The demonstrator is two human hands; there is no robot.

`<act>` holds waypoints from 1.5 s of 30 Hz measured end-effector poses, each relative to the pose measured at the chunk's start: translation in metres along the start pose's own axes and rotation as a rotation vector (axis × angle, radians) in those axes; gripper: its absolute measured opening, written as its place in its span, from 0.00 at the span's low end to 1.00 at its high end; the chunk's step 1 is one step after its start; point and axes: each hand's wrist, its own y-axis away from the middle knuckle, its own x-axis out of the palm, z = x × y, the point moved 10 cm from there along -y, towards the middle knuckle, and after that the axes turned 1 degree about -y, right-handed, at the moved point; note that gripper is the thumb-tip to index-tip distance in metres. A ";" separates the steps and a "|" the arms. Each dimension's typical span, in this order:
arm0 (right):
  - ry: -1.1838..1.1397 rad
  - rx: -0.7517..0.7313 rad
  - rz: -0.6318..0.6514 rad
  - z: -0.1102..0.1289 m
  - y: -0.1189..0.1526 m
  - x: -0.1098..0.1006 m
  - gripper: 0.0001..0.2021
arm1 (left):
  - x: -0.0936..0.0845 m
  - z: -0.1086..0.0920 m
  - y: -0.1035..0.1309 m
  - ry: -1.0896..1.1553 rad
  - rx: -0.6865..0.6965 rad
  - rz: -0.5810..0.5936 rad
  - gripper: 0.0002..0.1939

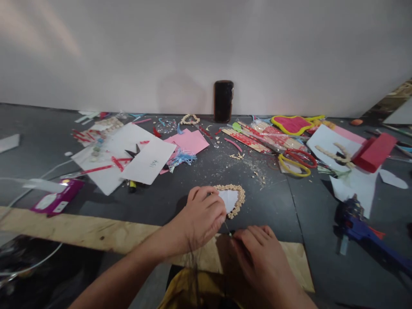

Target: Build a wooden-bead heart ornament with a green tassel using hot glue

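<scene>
On the dark table in front of me is a white paper shape point(229, 200) edged with small beige pieces point(240, 201). My left hand point(206, 213) is closed over its left side, with the fingertips on the edge. My right hand point(257, 249) lies nearer the table's front edge, fingers curled and thumb against the index finger. A thin strand point(227, 227) runs between the two hands, its right end at my right fingertips. The shape's left part is hidden under my left hand.
A dark phone point(223, 101) leans on the wall. Pink paper point(193, 141), white sheets point(149, 161) and a purple packet point(58, 196) lie left. Yellow-and-red scissors point(296, 163), a red block point(375, 152) and a blue glue gun point(363, 227) lie right. Wood point(96, 234) lines the front edge.
</scene>
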 end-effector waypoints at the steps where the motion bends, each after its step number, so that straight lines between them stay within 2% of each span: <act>1: -0.009 -0.014 0.018 0.003 0.001 0.002 0.10 | 0.002 0.000 0.003 0.000 0.007 0.013 0.10; 4: -0.038 -0.079 0.084 0.011 0.001 0.003 0.06 | 0.007 -0.001 0.014 0.016 0.044 0.031 0.08; 6: -0.023 -0.123 0.087 0.007 -0.009 -0.007 0.04 | 0.006 0.003 0.020 0.034 0.056 0.011 0.07; 9: 0.115 -0.106 0.053 -0.023 -0.045 -0.030 0.08 | 0.005 0.017 0.027 0.055 0.036 -0.026 0.07; 12: 0.257 -0.019 0.019 -0.064 -0.099 -0.042 0.09 | 0.007 0.032 0.029 0.048 -0.016 -0.048 0.09; 16: 0.352 0.053 0.012 -0.098 -0.158 -0.028 0.09 | 0.010 0.043 0.029 0.054 -0.089 -0.069 0.09; 19: 0.395 0.104 0.019 -0.111 -0.176 -0.015 0.08 | 0.013 0.045 0.030 0.079 -0.126 -0.060 0.09; 22: 0.417 0.139 0.010 -0.120 -0.177 -0.020 0.10 | 0.014 0.047 0.032 0.087 -0.134 -0.053 0.09; 27: 0.430 0.230 -0.018 -0.138 -0.164 -0.064 0.13 | 0.010 0.053 0.032 0.081 -0.128 -0.079 0.08; 29: 0.427 0.253 0.000 -0.141 -0.152 -0.074 0.12 | 0.009 0.055 0.030 0.074 -0.134 -0.074 0.08; 31: 0.420 0.248 0.045 -0.141 -0.137 -0.073 0.10 | 0.010 0.055 0.028 0.066 -0.134 -0.062 0.09; 34: 0.423 0.228 0.116 -0.140 -0.118 -0.055 0.08 | 0.012 0.051 0.025 0.065 -0.123 -0.053 0.09; 38: 0.465 0.233 0.129 -0.142 -0.111 -0.037 0.10 | 0.015 0.048 0.023 0.109 -0.144 -0.049 0.09; 41: 0.486 0.222 0.102 -0.137 -0.112 -0.037 0.09 | 0.015 0.046 0.023 0.144 -0.189 -0.069 0.09; 45: 0.456 0.172 0.057 -0.111 -0.100 -0.044 0.09 | 0.015 0.033 0.019 0.167 -0.154 -0.110 0.11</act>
